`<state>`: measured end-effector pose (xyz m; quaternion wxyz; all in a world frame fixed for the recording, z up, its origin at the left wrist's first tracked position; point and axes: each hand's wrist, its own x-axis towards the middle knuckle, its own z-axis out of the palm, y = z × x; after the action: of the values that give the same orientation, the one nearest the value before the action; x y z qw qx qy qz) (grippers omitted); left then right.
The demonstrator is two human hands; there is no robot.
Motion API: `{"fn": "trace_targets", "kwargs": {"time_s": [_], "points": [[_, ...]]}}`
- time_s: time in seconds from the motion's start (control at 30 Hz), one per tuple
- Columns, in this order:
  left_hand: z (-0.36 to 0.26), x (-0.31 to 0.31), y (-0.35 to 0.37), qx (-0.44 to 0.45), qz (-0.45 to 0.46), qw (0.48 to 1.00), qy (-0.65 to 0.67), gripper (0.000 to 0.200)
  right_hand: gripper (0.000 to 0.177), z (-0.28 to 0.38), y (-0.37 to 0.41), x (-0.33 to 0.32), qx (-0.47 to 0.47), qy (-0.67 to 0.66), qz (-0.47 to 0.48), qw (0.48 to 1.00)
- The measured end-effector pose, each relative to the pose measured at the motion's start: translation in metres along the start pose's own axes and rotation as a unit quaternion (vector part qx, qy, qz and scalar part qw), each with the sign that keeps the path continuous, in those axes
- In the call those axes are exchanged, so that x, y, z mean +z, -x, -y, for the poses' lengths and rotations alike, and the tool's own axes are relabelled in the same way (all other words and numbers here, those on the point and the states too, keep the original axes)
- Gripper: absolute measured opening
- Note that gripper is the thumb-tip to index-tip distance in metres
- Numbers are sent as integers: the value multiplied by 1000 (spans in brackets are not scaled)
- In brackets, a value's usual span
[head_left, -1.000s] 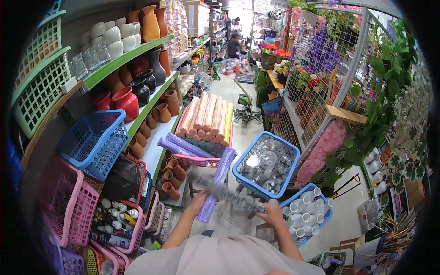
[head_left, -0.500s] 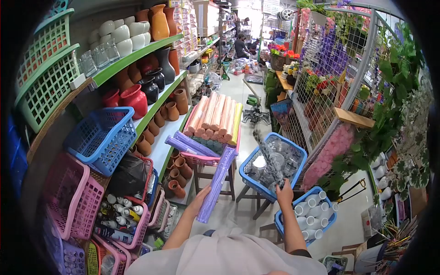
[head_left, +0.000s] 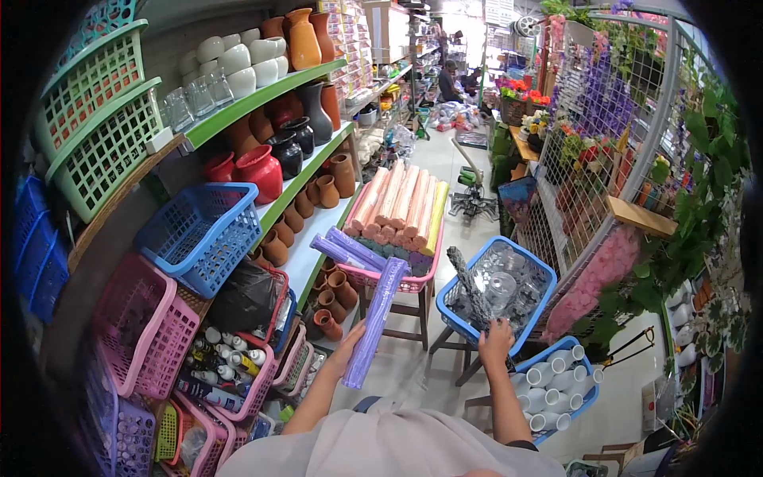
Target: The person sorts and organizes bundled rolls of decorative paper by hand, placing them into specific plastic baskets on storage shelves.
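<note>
My left hand (head_left: 345,350) is wrapped round a purple plastic-wrapped roll (head_left: 373,324), whose far end rests by the rim of a pink basket (head_left: 407,285). More purple rolls (head_left: 350,250) lie across that basket's left corner, beside stacked peach rolls (head_left: 407,199) and a yellow one (head_left: 436,219). On the right, my right hand (head_left: 497,342) is closed at the near end of a dark, speckled bundle (head_left: 472,292). This bundle leans over clear glassware (head_left: 502,285) in a blue basket (head_left: 540,312). Fingertip contact is partly hidden.
Shelves with clay pots (head_left: 343,175) and baskets (head_left: 195,238) line the left. White cups fill a lower blue basket (head_left: 586,391) at the right, beside a wire rack (head_left: 588,199) with flowers. A floor-standing item (head_left: 474,200) is farther ahead; a person (head_left: 447,82) is in the distance.
The dark bundle in my right hand has come down and left, onto the glassware basket. My left hand still holds the purple roll. The view has shifted slightly left.
</note>
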<state>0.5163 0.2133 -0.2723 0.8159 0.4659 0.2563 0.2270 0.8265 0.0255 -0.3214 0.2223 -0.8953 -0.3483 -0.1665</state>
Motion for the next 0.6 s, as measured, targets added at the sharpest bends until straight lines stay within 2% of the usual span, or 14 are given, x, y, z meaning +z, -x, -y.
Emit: {"fn": "trace_targets", "kwargs": {"time_s": [0.1, 0.13, 0.17, 0.2, 0.23, 0.3, 0.33, 0.4, 0.43, 0.47, 0.53, 0.57, 0.6], "points": [[0, 8, 4, 6, -14, 1000, -2, 55, 18, 26, 0, 5, -61, -240, 56, 967], [-2, 10, 6, 12, -16, 1000, -5, 56, 17, 40, 0, 4, -51, -362, 137, 921], [-4, 12, 9, 14, -3, 1000, -9, 59, 17, 55, 2, 2, -33, -406, 203, 890], [-7, 13, 13, 14, -9, 1000, -9, 59, 17, 73, 4, -7, -15, -447, 267, 854], [-11, 15, 18, 18, 4, 999, -41, 59, 17, 88, 7, -12, -18, -449, 272, 851], [-19, 21, 26, 28, 11, 996, -83, 67, 27, 115, 9, -17, -49, -513, 346, 784], [-19, 21, 28, 33, 2, 996, -83, 67, 27, 126, 9, -18, -57, -514, 351, 780], [-18, 18, 38, 82, -5, 973, -215, 74, 39, 149, 9, -19, -25, -640, 377, 669], [-22, 20, 43, 86, -12, 964, -252, 79, 47, 155, 10, -12, -3, -661, 401, 634], [-26, 22, 52, 91, -15, 952, -291, 75, 46, 163, 12, -4, 22, -671, 403, 622], [-41, 26, 72, 86, -19, 935, -342, 73, 43, 183, 8, -13, 88, -736, 407, 534], [-44, 22, 80, 92, -15, 926, -365, 72, 40, 188, 9, -7, 136, -737, 402, 526], [-45, 17, 89, 105, -39, 925, -362, 72, 38, 194, 4, -10, 139, -752, 416, 493]]}}
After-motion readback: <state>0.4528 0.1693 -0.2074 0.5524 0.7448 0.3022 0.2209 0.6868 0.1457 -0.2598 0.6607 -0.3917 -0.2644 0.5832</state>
